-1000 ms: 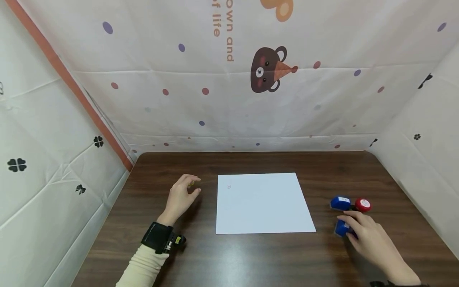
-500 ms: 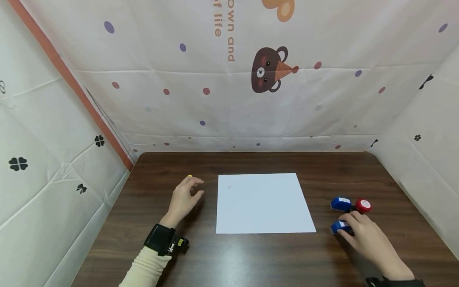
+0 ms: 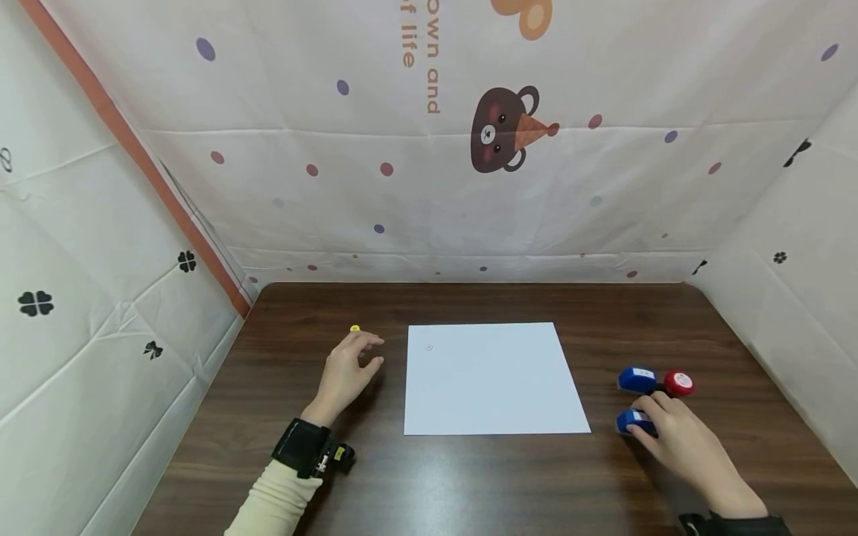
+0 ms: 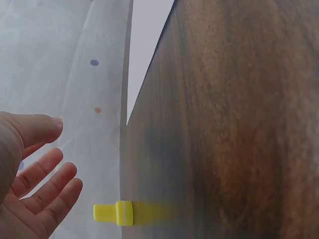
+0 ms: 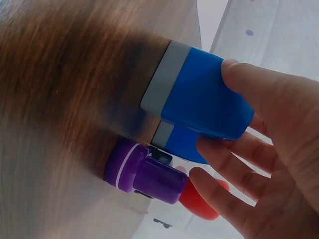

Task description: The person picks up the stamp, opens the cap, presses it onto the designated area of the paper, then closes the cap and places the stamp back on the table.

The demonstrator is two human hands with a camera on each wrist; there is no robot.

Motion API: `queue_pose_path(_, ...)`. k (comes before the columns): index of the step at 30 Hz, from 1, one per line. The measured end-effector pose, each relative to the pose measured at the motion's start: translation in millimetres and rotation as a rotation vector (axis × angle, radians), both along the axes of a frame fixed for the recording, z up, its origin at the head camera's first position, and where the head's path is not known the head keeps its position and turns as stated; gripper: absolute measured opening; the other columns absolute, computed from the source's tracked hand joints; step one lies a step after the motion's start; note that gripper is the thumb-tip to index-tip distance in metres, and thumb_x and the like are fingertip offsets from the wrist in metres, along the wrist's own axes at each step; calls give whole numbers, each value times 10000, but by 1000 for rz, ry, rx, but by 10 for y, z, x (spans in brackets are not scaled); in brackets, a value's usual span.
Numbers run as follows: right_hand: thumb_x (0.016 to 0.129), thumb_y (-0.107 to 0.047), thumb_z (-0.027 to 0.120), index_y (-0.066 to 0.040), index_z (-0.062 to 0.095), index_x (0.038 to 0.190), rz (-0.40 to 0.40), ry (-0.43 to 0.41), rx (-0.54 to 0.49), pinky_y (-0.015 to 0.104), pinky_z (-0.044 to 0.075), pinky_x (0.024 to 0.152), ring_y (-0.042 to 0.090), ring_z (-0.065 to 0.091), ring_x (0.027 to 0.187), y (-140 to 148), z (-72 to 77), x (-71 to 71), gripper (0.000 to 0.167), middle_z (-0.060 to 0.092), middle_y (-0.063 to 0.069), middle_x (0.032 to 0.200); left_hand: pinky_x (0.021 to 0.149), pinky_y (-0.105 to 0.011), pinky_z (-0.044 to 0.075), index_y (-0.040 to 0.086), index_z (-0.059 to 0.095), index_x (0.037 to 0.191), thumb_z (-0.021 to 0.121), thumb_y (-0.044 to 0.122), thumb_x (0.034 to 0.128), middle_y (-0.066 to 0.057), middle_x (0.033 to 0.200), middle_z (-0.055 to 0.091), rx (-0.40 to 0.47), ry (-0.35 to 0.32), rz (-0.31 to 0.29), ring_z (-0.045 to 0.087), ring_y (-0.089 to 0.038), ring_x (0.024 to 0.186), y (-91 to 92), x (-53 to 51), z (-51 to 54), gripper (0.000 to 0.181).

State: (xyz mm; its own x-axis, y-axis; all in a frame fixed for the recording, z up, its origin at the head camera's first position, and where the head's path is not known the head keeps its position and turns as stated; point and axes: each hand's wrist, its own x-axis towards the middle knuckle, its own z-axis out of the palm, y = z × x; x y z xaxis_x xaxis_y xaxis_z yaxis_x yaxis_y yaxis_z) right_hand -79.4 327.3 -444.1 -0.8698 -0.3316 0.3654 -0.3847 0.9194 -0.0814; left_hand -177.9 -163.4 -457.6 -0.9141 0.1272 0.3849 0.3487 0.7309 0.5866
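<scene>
My left hand is held over the table with fingers apart and nothing between them. A small yellow stamp stands just beyond it; in the left wrist view the yellow stamp is clear of the fingertips. At the right, my right hand grips a blue block-shaped stamp. The right wrist view has the thumb on one side of this blue stamp, which has a grey base, and fingers on the other. White paper lies between the hands, with a faint small mark near its upper left.
Beyond the right hand are a second blue stamp and a red round-topped one. A purple stamp stands beside them in the right wrist view. Patterned cloth hangs behind the wooden table and at both sides.
The yellow stamp, earlier seen by the left fingers, now stands beyond them; the left hand has shifted slightly right. Within the right hand's grip, the near blue stamp has turned and moved slightly left.
</scene>
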Motion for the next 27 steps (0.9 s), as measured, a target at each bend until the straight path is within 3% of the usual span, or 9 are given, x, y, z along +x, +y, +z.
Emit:
queue_pose_path(10,586,-106,846,-31,599,887,-18,-36,-28,473,534,603,209,562,675,-26,-19,-10,397,571,83,789,758,-338,551,115,659,1032,727,62,768,-27,1068,601,4,0,-1,597,-182,933,15,11,-9,277)
queue_pose_path(18,543,-67,854,-47,614,854,10,5,-47,440,531,571,211,572,671,-59,-18,-17,393,572,74,781,757,-324,549,120,658,1038,722,69,774,-29,1065,601,9,-13,-1,600,-200,937,14,18,-24,276)
queue_pose_path(27,544,-58,852,-36,630,861,62,53,-92,482,540,626,276,615,776,-263,112,-75,388,600,104,859,746,-303,548,114,660,1025,725,67,771,-24,1053,602,16,24,-15,598,-180,923,57,28,-19,267)
